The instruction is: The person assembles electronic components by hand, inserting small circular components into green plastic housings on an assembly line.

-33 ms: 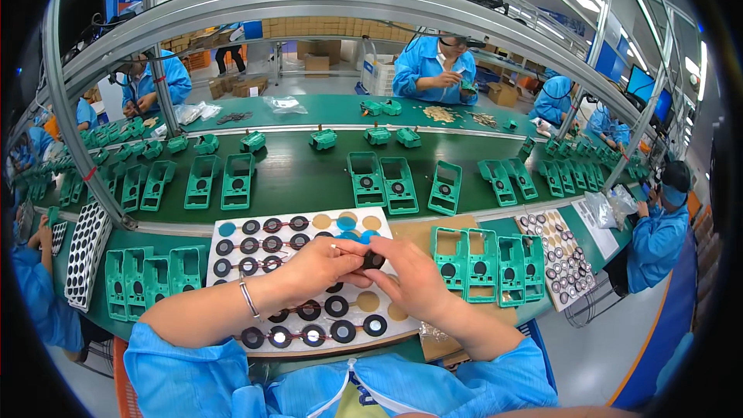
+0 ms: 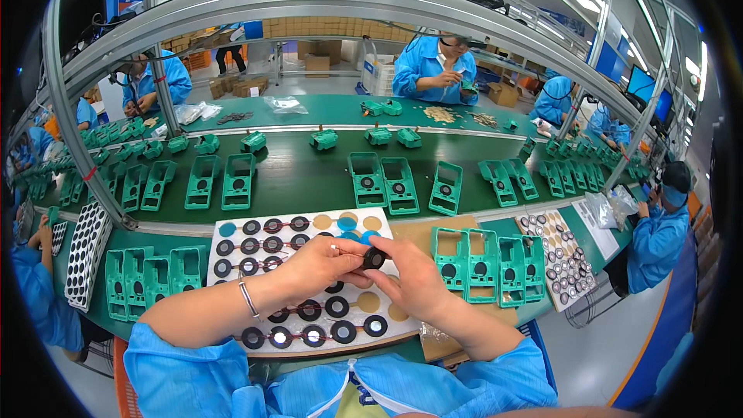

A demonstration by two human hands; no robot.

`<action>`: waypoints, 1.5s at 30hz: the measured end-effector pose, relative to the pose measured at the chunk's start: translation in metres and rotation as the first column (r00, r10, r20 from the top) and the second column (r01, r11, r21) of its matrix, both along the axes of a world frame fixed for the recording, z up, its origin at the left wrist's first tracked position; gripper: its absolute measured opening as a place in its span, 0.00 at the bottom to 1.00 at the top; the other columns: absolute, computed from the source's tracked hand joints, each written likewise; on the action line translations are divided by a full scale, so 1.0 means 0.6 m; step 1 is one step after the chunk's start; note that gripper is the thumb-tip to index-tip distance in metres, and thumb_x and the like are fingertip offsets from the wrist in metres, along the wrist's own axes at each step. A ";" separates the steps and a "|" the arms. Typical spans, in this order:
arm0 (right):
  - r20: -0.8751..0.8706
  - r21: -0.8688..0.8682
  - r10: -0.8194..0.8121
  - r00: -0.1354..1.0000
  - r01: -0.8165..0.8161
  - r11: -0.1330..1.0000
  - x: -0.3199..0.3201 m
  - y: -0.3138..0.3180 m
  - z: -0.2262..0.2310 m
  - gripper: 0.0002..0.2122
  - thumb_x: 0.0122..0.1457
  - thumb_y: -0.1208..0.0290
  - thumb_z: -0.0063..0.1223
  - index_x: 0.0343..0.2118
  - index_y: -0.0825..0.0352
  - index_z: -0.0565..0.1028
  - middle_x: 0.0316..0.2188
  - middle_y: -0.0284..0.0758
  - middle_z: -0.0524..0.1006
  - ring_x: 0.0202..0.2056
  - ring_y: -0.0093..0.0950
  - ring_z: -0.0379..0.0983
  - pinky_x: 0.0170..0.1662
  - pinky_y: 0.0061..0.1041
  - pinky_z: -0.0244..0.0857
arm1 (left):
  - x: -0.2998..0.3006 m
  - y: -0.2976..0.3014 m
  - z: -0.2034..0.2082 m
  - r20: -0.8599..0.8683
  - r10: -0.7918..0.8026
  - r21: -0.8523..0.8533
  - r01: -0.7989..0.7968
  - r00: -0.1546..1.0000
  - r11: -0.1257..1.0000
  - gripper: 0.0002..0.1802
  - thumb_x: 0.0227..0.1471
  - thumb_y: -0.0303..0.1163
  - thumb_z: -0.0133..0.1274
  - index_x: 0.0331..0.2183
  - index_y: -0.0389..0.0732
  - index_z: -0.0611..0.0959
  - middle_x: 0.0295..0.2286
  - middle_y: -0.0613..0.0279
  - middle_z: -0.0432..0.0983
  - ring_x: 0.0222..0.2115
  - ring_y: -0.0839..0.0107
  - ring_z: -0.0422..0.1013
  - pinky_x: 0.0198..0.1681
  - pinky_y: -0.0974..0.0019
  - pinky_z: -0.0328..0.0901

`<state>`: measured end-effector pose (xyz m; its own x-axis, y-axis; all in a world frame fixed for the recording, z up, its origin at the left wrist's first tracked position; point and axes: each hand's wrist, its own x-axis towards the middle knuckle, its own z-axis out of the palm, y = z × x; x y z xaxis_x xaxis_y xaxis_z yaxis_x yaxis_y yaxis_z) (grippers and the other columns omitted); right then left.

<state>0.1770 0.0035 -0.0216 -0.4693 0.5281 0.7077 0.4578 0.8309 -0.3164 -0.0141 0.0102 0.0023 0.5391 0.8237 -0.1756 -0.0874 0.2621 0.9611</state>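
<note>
- The left hand [image 2: 321, 263] and right hand [image 2: 414, 279] meet just below the middle of the frame, above a white tray [image 2: 232, 234] that lies on the green desk [image 2: 309, 178].
- Between them sits a small black ring part [image 2: 374, 258], round with a pale centre; the fingertips of both hands pinch it, the left from the left side, the right from below and to the right.
- The left hand's fingers are curled together toward the part; a thin silver bracelet [image 2: 248, 298] circles that wrist.
- The right hand's fingers are bent and close together, thumb up against the part.
- The tray holds rows of similar black rings, with a few empty tan and blue round seats among them; the hands cover its middle.
- Left of the tray, in the lower left of the frame, stands a group of green plastic holders [image 2: 151, 279].
- Right of the hands, a second group of green holders [image 2: 484, 259] rests on brown cardboard.
- Further right lies another tray of small round parts [image 2: 561, 255].
- Across the middle of the frame, more green holders [image 2: 402, 182] lie spaced along the dark green belt.
- At the top centre, a person in a blue coat [image 2: 433, 66] works at the far side; other people in blue sit at the left and right edges.
</note>
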 end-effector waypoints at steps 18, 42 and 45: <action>0.104 -0.026 0.039 0.994 -0.036 0.999 -0.001 0.005 0.021 0.27 0.40 0.80 0.58 0.48 0.74 0.63 0.34 0.41 0.72 0.38 0.38 0.65 0.38 0.30 0.65 | -0.018 0.022 -0.016 -0.138 0.071 0.181 -0.046 0.988 0.982 0.08 0.51 0.28 0.51 0.29 0.31 0.79 0.24 0.63 0.74 0.25 0.80 0.67 0.29 0.78 0.62; -0.730 -0.529 -0.008 0.684 -0.556 0.641 0.047 0.040 -0.016 0.17 0.55 0.79 0.48 0.48 0.71 0.64 0.43 0.36 0.70 0.42 0.24 0.70 0.44 0.23 0.65 | -0.012 0.060 -0.025 -0.619 0.629 0.750 0.592 0.471 0.295 0.05 0.40 0.30 0.54 0.21 0.40 0.80 0.21 0.58 0.69 0.30 0.59 0.65 0.34 0.60 0.62; -0.694 -0.559 0.020 0.719 -0.557 0.615 0.045 0.043 -0.013 0.17 0.55 0.79 0.49 0.48 0.71 0.64 0.44 0.36 0.70 0.42 0.24 0.69 0.44 0.23 0.65 | -0.021 0.077 -0.013 -0.603 0.690 0.726 0.634 0.401 0.266 0.04 0.39 0.30 0.55 0.21 0.41 0.80 0.21 0.59 0.68 0.30 0.59 0.64 0.35 0.61 0.62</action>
